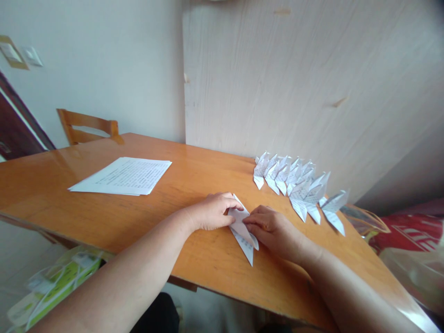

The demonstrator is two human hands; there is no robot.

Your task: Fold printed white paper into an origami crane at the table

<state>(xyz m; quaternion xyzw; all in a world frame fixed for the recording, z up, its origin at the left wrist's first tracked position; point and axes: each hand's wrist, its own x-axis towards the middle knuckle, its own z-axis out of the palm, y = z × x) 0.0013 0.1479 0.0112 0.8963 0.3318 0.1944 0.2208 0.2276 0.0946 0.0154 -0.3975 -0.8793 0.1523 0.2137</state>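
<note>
A partly folded sheet of printed paper (245, 237) lies on the wooden table in front of me, with a pointed end toward me and a raised, curved flap. My left hand (215, 212) grips its left side, thumb and fingers closed around the edge near the top. On the opposite side, my right hand (275, 227) has its fingers bent together and pinches the flap at the right edge. Some fingertips of both hands are hidden by the paper and by the hands themselves.
Folded paper pieces (301, 189) stand in rows at the right back of the table (194, 171). A stack of printed sheets (123, 178) lies at the left. Beyond are a wooden chair (92, 122), a pale panel (277, 83) and a red bag (412, 231).
</note>
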